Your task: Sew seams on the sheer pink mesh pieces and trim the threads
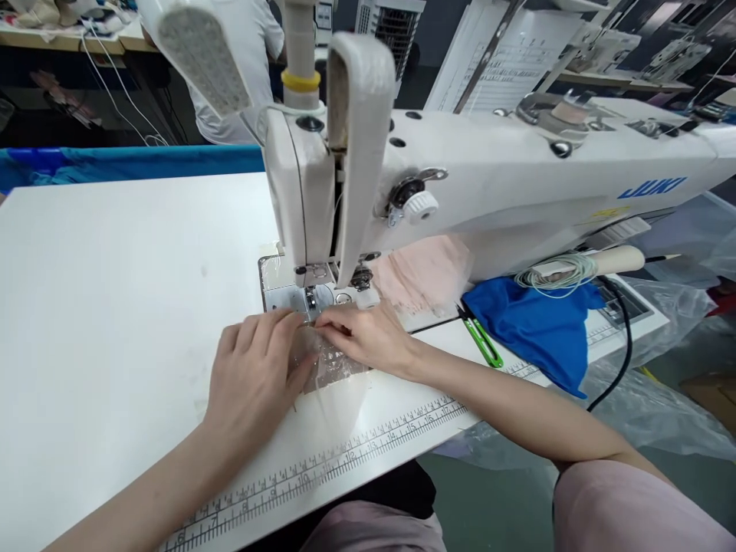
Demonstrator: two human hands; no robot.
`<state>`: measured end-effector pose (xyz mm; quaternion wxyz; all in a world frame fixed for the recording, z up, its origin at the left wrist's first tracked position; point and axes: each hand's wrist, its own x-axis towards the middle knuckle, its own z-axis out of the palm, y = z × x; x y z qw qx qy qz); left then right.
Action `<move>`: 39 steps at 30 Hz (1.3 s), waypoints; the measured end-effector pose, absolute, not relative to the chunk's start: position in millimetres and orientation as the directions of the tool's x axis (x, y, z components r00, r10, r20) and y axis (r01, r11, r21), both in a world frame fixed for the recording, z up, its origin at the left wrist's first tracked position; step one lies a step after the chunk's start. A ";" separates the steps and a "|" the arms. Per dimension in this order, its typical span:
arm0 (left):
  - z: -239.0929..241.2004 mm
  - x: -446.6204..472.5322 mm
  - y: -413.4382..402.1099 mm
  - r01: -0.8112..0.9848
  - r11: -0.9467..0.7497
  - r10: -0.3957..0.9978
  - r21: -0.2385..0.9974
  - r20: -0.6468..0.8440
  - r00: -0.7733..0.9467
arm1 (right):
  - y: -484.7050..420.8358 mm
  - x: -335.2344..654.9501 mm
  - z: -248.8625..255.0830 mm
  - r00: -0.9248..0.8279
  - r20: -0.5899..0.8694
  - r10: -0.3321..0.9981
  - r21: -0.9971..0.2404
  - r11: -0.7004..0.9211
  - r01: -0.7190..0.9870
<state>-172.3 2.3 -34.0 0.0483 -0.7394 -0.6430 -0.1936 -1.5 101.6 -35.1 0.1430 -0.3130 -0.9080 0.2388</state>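
A piece of sheer beige fabric lies on the machine bed just in front of the presser foot of a white sewing machine. My left hand rests on the fabric's left side, its fingers laid forward beside the foot and its thumb apart. From the right, my right hand pinches the fabric's edge between thumb and forefinger, close to the foot. The two hands' fingertips nearly meet there. Part of the fabric is hidden beneath my fingers.
Pale pink fabric lies under the machine arm. To the right are a green cutter, blue cloth and a coil of pale cord. A printed ruler runs along the table's front edge. A person in white is beyond.
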 end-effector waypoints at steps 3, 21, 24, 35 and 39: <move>-38.0 -172.8 0.7 0.944 -0.325 0.810 -0.059 0.499 0.310 | 104.3 -2.2 -37.5 -0.730 0.130 0.671 -0.533 0.668 0.519; -33.9 -163.3 4.5 0.927 -0.333 0.824 -0.175 0.423 0.376 | 97.9 14.4 -42.8 -0.800 0.455 0.391 0.071 0.879 0.471; -33.6 -162.0 3.6 0.933 -0.314 0.842 -0.176 0.403 0.359 | 97.0 13.4 -44.7 -0.805 0.442 0.396 0.122 0.863 0.491; -39.3 -164.2 9.6 0.942 -0.292 0.864 -0.166 0.377 0.334 | 104.2 13.6 -44.5 -0.812 0.339 0.474 0.110 0.838 0.535; -40.3 -164.5 11.0 0.943 -0.287 0.860 -0.166 0.390 0.330 | 104.5 13.2 -43.2 -0.814 0.318 0.487 0.100 0.836 0.539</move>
